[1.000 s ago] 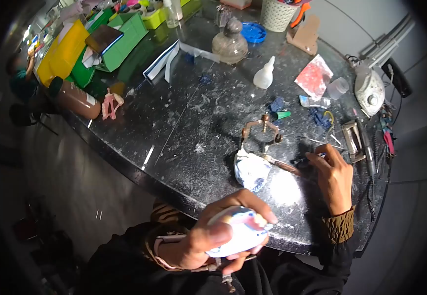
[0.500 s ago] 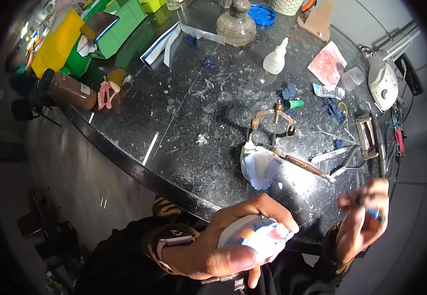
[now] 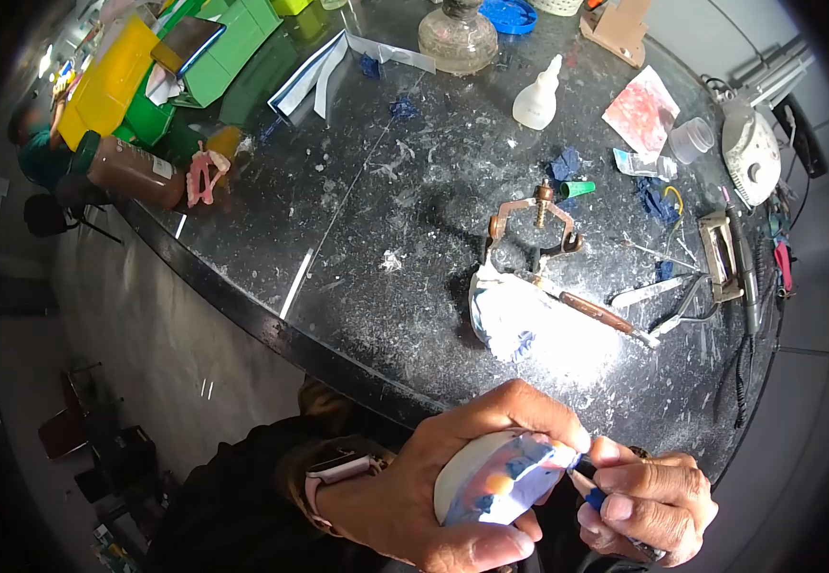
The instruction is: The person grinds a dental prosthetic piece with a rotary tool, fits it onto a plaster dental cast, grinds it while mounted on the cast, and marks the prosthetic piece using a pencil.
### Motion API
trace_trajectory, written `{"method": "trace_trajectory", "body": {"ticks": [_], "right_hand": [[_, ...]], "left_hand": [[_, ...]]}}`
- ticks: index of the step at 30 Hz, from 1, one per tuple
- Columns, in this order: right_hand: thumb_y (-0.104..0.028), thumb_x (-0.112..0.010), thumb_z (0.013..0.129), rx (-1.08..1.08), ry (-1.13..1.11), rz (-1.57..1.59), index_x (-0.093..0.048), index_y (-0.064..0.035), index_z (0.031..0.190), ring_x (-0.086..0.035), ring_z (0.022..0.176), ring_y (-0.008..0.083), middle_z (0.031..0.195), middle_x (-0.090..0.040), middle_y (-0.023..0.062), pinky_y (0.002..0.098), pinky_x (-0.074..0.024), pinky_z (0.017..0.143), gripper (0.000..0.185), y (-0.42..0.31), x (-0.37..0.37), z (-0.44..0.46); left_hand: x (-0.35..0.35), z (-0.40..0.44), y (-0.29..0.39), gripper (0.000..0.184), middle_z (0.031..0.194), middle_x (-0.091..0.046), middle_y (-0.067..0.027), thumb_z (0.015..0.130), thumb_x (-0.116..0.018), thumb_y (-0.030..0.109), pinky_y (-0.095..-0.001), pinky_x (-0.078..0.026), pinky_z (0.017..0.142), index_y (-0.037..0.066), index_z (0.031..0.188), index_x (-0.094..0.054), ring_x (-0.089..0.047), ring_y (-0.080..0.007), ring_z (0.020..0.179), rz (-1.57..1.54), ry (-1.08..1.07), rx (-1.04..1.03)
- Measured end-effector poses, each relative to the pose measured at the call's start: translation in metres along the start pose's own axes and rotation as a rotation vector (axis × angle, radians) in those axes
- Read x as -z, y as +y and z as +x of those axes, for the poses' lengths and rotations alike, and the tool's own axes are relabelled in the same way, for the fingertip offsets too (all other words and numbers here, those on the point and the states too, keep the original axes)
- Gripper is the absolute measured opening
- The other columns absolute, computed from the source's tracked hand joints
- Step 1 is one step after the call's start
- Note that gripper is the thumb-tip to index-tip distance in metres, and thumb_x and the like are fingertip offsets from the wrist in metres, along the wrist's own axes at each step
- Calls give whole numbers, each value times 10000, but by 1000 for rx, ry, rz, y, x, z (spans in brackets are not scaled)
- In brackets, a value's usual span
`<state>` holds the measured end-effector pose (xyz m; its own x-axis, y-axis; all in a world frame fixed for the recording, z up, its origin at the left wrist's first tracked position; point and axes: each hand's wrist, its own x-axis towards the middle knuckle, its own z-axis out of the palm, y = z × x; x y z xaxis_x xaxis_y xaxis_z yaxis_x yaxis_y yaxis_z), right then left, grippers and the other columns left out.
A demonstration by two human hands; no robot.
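Observation:
My left hand [image 3: 433, 477], with a watch at its wrist, is wrapped round a white dental cast [image 3: 505, 477] that bears pink and blue wax and a yellowish spot. Close to the cast's right edge, my right hand [image 3: 658, 497] pinches a slim pointed tool [image 3: 583, 480] with a blue part; its tip is at or very near the wax. Beyond my hands, a metal articulator frame [image 3: 538, 224] lies on the dark table with a white, brightly lit cast piece [image 3: 505, 315]. A brown-handled tool [image 3: 600, 313] rests beside that piece.
Metal tools [image 3: 686, 306] and a handpiece [image 3: 745, 272] lie at the right. Farther back are a white dropper bottle [image 3: 536, 97], a glass burner [image 3: 457, 40] and a pink sheet [image 3: 641, 110]. A brown bottle [image 3: 137, 172] and green bins [image 3: 228, 57] stand left. A person [image 3: 42, 143] is far left.
My right hand has come from the tools on the table to the cast, now with a pointed tool in it. My left hand has turned the cast and moved slightly right.

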<state>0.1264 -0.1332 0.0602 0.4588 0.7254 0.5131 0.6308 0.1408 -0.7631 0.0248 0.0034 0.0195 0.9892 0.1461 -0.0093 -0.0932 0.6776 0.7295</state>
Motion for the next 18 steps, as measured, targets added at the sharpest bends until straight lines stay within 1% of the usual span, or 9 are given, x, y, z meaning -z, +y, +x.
{"method": "trace_trajectory", "body": {"ticks": [2, 3, 5, 7, 9, 15, 18], "right_hand": [[43, -706, 620, 26, 1, -51, -600, 59, 811, -653, 690, 269, 732, -628, 176, 266, -545, 596, 219, 0, -1, 1], [44, -706, 620, 38, 2, -63, -600, 59, 811, -653, 690, 269, 732, -628, 177, 266, -545, 596, 219, 2, 1, 1], [47, -704, 619, 47, -9, -69, -599, 60, 812, -653, 690, 269, 733, -628, 179, 265, -545, 596, 220, 3, 1, 1], [49, -703, 618, 56, -15, -71, -599, 61, 812, -653, 689, 270, 735, -628, 181, 265, -545, 597, 221, 3, 0, 3], [52, -702, 617, 60, -23, -80, -599, 62, 812, -653, 689, 270, 736, -627, 183, 264, -545, 597, 221, 2, 0, 3], [59, -699, 613, 76, -32, -95, -598, 65, 813, -653, 689, 270, 739, -627, 190, 262, -545, 597, 224, 1, 2, 4], [63, -698, 612, 82, -38, -98, -598, 66, 813, -653, 689, 271, 741, -626, 193, 262, -545, 598, 225, 1, 3, 3]], "left_hand": [[-2, -1, 4, 659, 891, -518, -263, 650, -621, 322, -323, -481, 657, -150, 1041, -378, -583, -245, 748, -7, 28, 75], [-2, -2, 5, 661, 885, -519, -260, 646, -624, 322, -324, -470, 659, -149, 1041, -381, -577, -239, 740, -11, 41, 113], [-1, -2, 6, 665, 881, -518, -256, 645, -627, 326, -325, -467, 667, -148, 1041, -382, -573, -238, 749, 15, 38, 113], [-2, -3, 3, 667, 874, -516, -251, 645, -629, 332, -327, -462, 672, -146, 1040, -385, -567, -236, 753, -21, 60, 50], [-4, -7, -10, 667, 862, -513, -245, 645, -630, 340, -330, -455, 672, -143, 1037, -389, -558, -234, 753, -118, 106, -76], [7, -1, -16, 619, 825, -504, -224, 620, -613, 302, -320, -427, 618, -137, 1008, -410, -478, -182, 676, -23, -10, -181], [-3, 0, 4, 606, 798, -497, -199, 608, -601, 292, -313, -411, 609, -134, 998, -419, -457, -171, 667, 72, 55, 62]]}}
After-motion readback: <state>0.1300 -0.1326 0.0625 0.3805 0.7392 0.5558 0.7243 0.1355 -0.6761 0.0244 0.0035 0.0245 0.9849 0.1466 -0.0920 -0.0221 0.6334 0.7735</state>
